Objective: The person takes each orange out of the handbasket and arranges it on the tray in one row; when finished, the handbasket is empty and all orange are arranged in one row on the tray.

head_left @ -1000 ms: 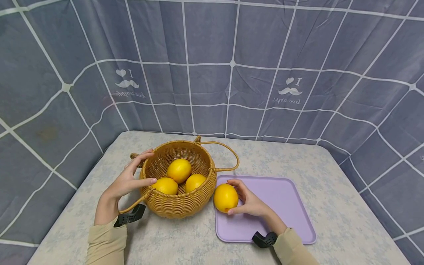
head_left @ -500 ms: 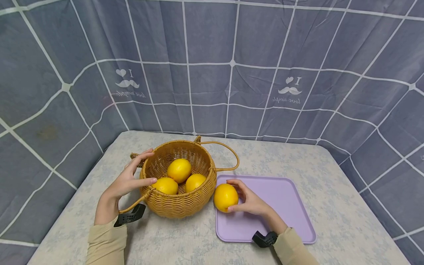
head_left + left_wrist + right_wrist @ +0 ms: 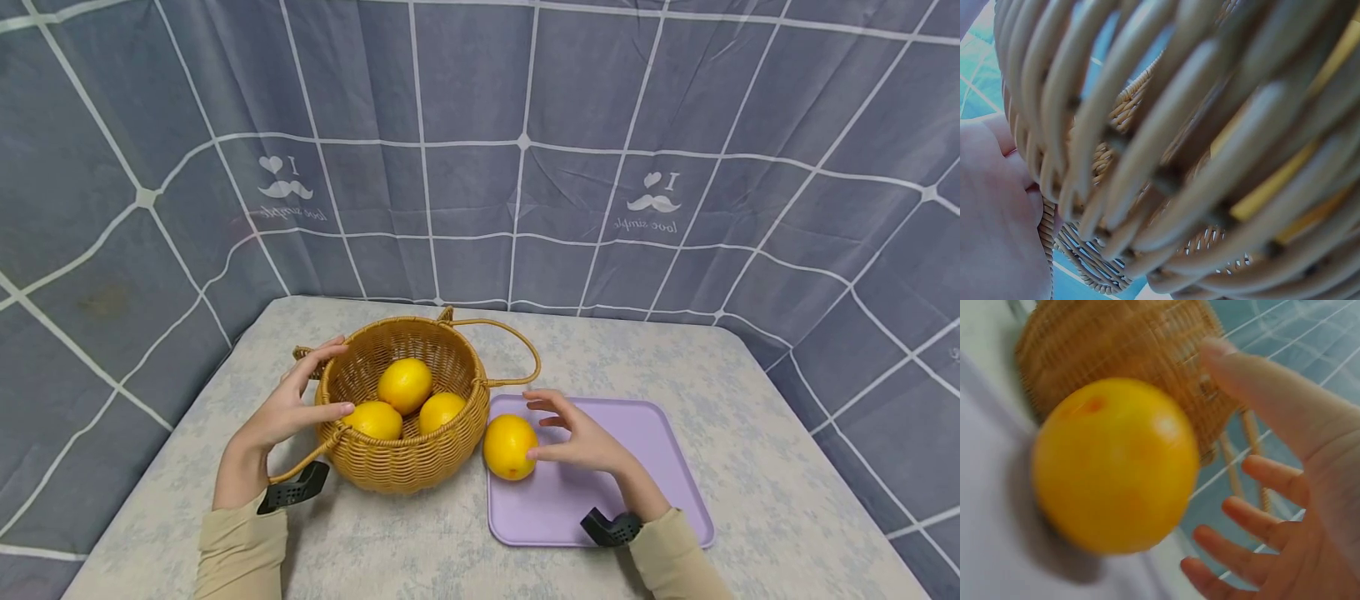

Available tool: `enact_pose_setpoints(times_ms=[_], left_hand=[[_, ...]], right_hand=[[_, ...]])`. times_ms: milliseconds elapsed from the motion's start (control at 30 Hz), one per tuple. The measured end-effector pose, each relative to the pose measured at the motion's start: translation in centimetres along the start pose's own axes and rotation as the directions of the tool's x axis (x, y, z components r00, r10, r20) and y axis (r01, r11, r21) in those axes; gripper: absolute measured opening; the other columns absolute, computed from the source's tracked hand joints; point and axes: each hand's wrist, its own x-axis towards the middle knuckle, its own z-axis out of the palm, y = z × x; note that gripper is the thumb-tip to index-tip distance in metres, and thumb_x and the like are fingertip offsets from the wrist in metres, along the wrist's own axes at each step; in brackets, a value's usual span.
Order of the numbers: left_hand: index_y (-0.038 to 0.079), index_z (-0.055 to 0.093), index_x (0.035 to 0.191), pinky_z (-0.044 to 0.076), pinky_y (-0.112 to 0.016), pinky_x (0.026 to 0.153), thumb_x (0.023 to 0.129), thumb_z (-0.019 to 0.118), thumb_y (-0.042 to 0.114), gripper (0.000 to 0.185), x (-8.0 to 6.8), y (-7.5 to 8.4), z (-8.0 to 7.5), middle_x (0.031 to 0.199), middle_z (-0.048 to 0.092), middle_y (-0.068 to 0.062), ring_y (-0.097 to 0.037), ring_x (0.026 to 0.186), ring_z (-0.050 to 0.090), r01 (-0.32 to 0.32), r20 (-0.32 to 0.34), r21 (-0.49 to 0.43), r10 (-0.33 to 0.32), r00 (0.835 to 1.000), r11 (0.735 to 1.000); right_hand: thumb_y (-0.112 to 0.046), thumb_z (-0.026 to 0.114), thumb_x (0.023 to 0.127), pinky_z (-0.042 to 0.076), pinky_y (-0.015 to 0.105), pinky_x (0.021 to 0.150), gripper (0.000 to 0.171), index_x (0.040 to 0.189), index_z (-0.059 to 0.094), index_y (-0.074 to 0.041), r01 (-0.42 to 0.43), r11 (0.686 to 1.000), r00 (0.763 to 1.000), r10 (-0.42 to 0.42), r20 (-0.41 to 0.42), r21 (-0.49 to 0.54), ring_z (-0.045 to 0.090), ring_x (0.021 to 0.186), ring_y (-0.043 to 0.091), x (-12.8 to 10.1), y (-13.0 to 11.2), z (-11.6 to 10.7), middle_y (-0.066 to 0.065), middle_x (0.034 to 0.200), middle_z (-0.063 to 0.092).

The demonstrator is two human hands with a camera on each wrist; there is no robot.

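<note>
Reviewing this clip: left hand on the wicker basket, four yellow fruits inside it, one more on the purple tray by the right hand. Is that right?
Not quite: the wicker basket holds three yellow fruits, not four, as the head view shows. The rest stands: the left hand rests on the basket, and one more fruit sits on the purple tray by the right hand.

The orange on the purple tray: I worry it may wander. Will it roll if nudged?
Probably: the orange is round and sits free on the smooth, flat tray. Its low rim might stop it. The right hand is open beside it.
</note>
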Motion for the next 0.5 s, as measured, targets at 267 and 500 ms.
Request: enact_pose_setpoints(times_ms=[267, 500], left_hand=[[0.01, 0.033, 0.144, 0.006, -0.072, 0.096, 0.081, 0.073, 0.008, 0.074, -0.1, 0.1, 0.0, 0.156, 0.014, -0.003, -0.035, 0.14, 0.004, -0.001, -0.001, -0.004, 0.001, 1.0, 1.0], [0.01, 0.033, 0.144, 0.006, -0.072, 0.096, 0.081, 0.073, 0.008, 0.074, 0.0, 0.0, 0.0, 0.156, 0.015, -0.002, -0.035, 0.14, 0.003, -0.002, 0.002, -0.005, 0.002, 1.0, 1.0]], right_hand=[[-0.002, 0.074, 0.079, 0.042, 0.044, 0.095, 0.068, 0.137, 0.038, -0.004, 0.138, 0.99, 0.99, -0.138, 0.011, -0.016, 0.051, 0.117, 0.032, 1.4, -1.7, -1.5, 0.012, 0.135, 0.045], [0.0, 0.071, 0.082, 0.044, 0.045, 0.094, 0.063, 0.137, 0.04, -0.006, 0.195, 0.981, 0.981, -0.195, 0.016, 0.001, 0.053, 0.115, 0.032, 4.2, -4.8, -2.2, 0.011, 0.135, 0.046]])
